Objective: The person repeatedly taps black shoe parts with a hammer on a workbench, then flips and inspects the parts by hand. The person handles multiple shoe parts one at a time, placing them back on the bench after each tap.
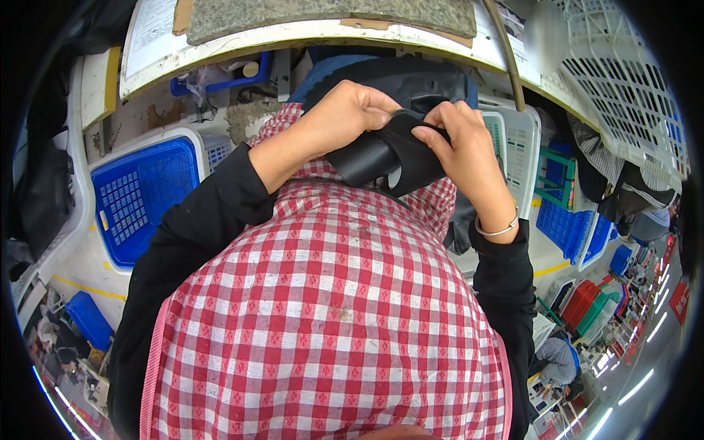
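Black leather piece [387, 158] pinched between curled fingers of left hand [352, 110] and right hand [460, 139].

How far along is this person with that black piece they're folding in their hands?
In hand: both the left hand and the right hand grip a black curved piece, partly rolled, held above a red checked apron. Done: nothing finished shows near the hands; the blue crate beside them shows no pieces. What is left cannot be judged from this one view.

I'm seeing the bench edge [308, 38] crowding close above — a blue crate [139, 198] and white basket [517, 147] are hemming either side.
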Tool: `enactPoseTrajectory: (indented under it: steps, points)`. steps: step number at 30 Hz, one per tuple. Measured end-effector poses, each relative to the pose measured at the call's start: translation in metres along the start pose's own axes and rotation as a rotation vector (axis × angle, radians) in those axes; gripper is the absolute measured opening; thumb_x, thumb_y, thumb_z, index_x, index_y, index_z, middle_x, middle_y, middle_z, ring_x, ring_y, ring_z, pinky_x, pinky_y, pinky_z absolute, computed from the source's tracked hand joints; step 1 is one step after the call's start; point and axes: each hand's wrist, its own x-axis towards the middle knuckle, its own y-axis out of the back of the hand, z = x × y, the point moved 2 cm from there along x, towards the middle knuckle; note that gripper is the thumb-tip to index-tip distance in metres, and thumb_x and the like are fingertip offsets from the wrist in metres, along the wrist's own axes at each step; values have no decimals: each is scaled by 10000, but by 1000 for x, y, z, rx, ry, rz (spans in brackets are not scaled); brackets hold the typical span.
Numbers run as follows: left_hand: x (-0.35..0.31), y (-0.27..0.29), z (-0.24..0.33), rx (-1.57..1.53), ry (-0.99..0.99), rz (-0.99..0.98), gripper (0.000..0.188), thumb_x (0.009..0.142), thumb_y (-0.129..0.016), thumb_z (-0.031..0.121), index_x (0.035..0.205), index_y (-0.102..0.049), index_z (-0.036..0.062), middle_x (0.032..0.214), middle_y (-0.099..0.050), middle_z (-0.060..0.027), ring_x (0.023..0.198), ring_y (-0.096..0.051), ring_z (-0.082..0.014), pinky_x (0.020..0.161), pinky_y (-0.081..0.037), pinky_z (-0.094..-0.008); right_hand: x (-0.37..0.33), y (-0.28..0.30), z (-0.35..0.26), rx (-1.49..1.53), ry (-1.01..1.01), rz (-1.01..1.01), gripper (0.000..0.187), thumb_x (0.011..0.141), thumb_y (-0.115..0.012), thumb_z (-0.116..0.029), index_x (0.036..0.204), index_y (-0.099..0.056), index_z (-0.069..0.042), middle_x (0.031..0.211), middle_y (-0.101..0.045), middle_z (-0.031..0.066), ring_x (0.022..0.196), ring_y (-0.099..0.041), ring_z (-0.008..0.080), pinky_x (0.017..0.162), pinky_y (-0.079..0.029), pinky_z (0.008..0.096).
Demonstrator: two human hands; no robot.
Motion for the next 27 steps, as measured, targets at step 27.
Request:
enactPoseTrajectory:
  steps: [27]
  points:
    - [-16,6,19,279,-56,1,261,924,-654,53,1152,-745,-38,995,-787,-126,889,-720,-149,836,-554,-310,-5,-10,-7,-36,29,105,227,851,-811,-211,895,-645,-63,823,-634,88,814,-605,298,797,-457,398]
